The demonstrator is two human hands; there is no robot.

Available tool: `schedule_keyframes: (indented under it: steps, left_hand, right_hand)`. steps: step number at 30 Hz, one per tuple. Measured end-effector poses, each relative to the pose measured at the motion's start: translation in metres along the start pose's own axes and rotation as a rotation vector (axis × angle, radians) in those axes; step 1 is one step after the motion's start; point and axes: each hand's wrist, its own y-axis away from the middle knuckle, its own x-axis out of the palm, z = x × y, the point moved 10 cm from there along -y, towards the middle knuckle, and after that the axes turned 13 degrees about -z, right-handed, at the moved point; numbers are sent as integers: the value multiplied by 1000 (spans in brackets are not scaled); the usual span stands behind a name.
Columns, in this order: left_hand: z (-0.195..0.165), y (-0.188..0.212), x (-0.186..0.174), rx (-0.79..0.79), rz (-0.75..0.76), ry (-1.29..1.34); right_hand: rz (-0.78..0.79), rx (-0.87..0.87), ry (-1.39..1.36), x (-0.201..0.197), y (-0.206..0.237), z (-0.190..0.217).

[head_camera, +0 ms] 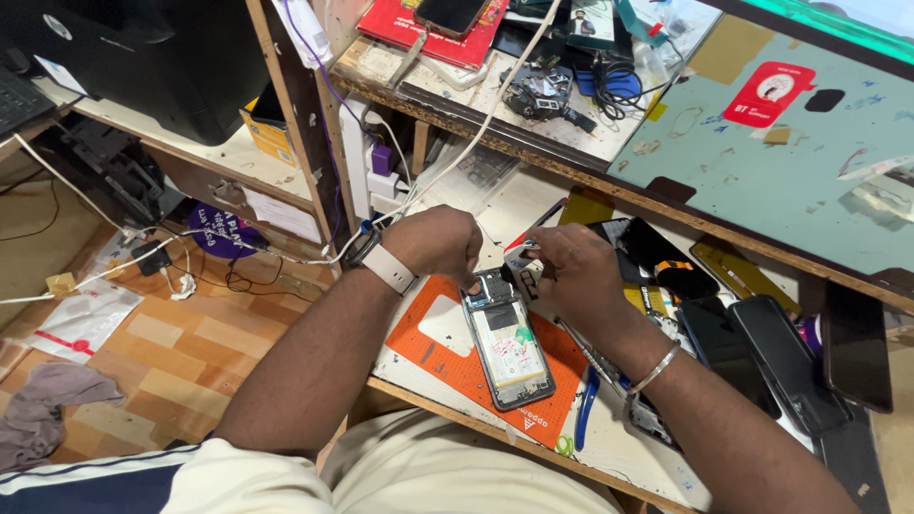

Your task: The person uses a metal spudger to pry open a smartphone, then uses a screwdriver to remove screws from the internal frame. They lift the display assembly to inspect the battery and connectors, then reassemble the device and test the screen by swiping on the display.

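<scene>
Steadiness matters: left hand (440, 244) presses the top of the opened grey smartphone (507, 343) on the orange work mat (447, 366); right hand (571, 271) pinches a small silver part (522, 257), best lifted gently.

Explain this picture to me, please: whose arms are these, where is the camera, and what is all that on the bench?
The one picture comes from a camera worn on a person's head, looking down at their own bare hands. On the wooden bench lies an orange mat, and on it an opened phone with its insides showing. The left hand, with a watch on its wrist, rests closed at the phone's top end. The right hand, with a bangle on its wrist, pinches a small part beside it; what it is I cannot tell. More dark phones lie to the right.
</scene>
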Motion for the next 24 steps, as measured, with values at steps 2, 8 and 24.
schedule_keyframes:
  steps: [2,8,24]
  left_hand:
    - [1,0,-1,18,-11,1]
    - [-5,-3,-2,90,-39,54]
    - [-5,-2,-1,41,-20,75]
  right_hand:
    - [4,7,7,-1,0,-2]
    - [-104,-3,-20,-14,1,-1]
    - [29,-70,100,-19,22,16]
